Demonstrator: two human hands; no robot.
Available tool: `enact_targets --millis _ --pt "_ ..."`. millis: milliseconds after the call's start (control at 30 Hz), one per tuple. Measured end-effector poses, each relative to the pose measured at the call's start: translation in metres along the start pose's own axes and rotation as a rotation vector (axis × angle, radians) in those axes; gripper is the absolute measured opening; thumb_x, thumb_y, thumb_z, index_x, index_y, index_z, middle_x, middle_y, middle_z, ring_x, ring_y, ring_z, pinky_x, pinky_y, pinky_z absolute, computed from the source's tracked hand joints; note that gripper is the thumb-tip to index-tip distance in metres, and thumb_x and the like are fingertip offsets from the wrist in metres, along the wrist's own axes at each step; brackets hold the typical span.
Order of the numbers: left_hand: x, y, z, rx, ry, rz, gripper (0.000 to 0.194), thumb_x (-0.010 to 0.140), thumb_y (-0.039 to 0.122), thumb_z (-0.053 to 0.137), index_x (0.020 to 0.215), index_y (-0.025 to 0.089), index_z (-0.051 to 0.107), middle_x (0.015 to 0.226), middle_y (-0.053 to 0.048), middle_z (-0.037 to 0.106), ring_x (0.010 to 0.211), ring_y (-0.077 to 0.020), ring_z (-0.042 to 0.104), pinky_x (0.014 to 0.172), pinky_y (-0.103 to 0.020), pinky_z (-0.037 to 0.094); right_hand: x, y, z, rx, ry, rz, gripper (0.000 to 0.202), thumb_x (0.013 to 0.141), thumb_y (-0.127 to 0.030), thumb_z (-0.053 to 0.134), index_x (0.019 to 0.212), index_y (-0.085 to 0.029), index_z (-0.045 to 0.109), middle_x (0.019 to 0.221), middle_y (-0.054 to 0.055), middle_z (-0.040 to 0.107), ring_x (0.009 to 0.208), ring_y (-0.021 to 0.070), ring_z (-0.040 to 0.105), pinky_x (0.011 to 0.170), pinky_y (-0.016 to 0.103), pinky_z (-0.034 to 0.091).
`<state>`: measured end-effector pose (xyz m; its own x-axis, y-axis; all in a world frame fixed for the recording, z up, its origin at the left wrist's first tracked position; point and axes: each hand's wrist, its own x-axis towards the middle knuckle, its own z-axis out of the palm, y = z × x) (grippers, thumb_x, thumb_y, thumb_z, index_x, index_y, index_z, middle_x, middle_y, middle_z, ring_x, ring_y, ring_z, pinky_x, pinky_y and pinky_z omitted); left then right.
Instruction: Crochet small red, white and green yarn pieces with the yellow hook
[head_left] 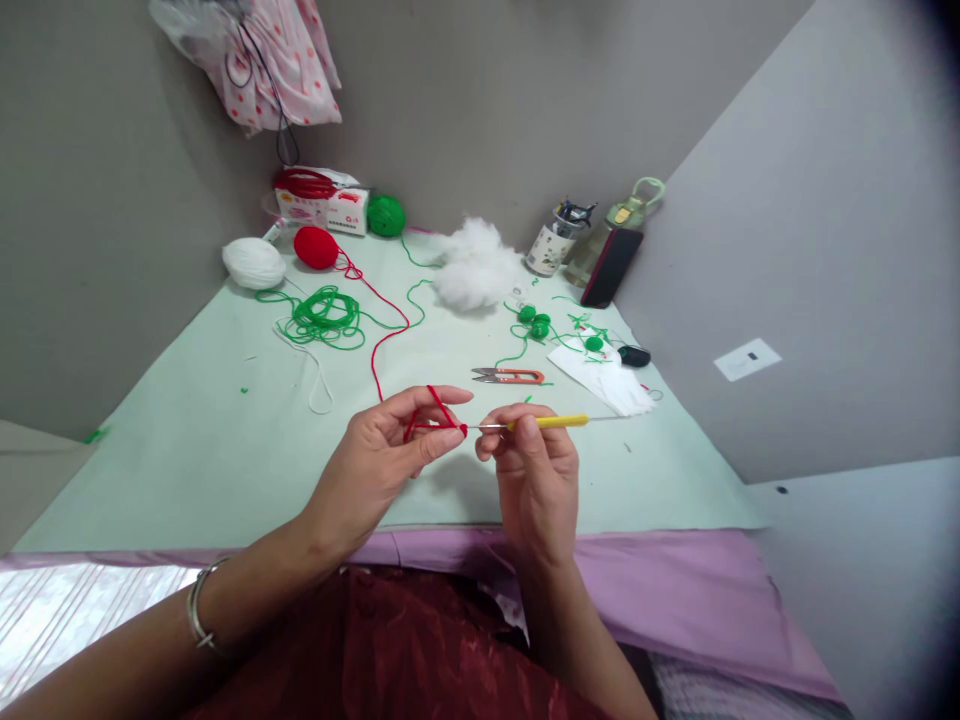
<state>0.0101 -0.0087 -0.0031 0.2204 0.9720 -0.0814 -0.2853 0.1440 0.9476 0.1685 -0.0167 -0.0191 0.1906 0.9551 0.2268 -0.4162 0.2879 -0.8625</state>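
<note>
My left hand (390,440) pinches a small piece of red yarn work (463,431) between thumb and fingers, with red yarn (441,405) looped over its raised index finger. The strand runs back over the table to a red yarn ball (316,247). In my right hand (536,470) is a crochet hook (559,422) with a yellow handle, gripped between thumb and fingers. The hook's metal shaft points left, and its tip meets the red piece at my left fingertips. Just beyond my hands lie thread snips (510,376) with orange handles.
Behind are a white yarn ball (253,262), loose green yarn (324,318), a green ball (386,215), a tissue box (330,208) and white stuffing (476,268). Rightward are small green crocheted pieces (535,322), white paper (600,370), a pen cup (551,248), a bottle (592,255) and a phone (613,268).
</note>
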Motion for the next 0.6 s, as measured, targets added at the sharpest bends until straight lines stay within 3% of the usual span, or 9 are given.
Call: enact_targets --millis 167,300,433,500,600 --pt "0.002 -0.002 0.0 -0.027 0.004 0.011 0.028 0.083 0.028 0.086 0.11 0.033 0.082 0.078 0.004 0.066 0.068 -0.0065 0.052 0.058 -0.017 0.037 -0.004 0.002 0.002 -0.18 -0.018 -0.133 0.016 0.099 -0.028 0.064 0.092 -0.025 0.078 0.084 0.001 0.071 0.065 0.0106 0.064 0.064 0.026 0.056" --pt "0.002 -0.005 0.003 -0.125 -0.023 0.0 0.044 0.081 0.026 0.087 0.123 0.032 0.078 0.076 0.005 0.065 0.066 -0.0067 0.051 0.063 -0.018 0.04 -0.013 0.015 0.001 -0.612 -0.084 -0.527 0.03 0.095 -0.011 0.067 0.112 -0.033 0.079 0.095 0.003 0.07 0.086 0.016 0.067 0.075 0.032 0.06" --pt "0.0 -0.009 0.004 -0.252 -0.08 -0.131 0.046 0.082 0.031 0.087 0.126 0.027 0.077 0.075 0.003 0.063 0.062 -0.0054 0.045 0.059 -0.016 0.037 -0.015 0.026 -0.001 -0.8 -0.1 -0.823 0.05 0.092 -0.004 0.068 0.13 -0.036 0.072 0.104 0.005 0.07 0.089 0.0175 0.069 0.074 0.034 0.062" --pt "0.0 -0.009 0.004 -0.304 -0.115 -0.205 0.042 0.083 0.031 0.086 0.124 0.024 0.078 0.072 0.004 0.058 0.055 -0.0025 0.035 0.054 -0.015 0.03 -0.013 0.026 0.001 -0.762 -0.09 -0.82 0.048 0.092 -0.005 0.068 0.128 -0.036 0.072 0.103 0.004 0.07 0.089 0.0176 0.069 0.072 0.033 0.062" --pt "0.001 -0.008 0.005 -0.389 -0.153 -0.238 0.04 0.084 0.025 0.085 0.123 0.023 0.078 0.071 0.006 0.055 0.05 0.0002 0.027 0.053 -0.014 0.029 -0.009 0.018 0.003 -0.615 -0.097 -0.667 0.039 0.094 -0.008 0.067 0.119 -0.036 0.076 0.1 0.003 0.07 0.088 0.0162 0.069 0.07 0.03 0.061"
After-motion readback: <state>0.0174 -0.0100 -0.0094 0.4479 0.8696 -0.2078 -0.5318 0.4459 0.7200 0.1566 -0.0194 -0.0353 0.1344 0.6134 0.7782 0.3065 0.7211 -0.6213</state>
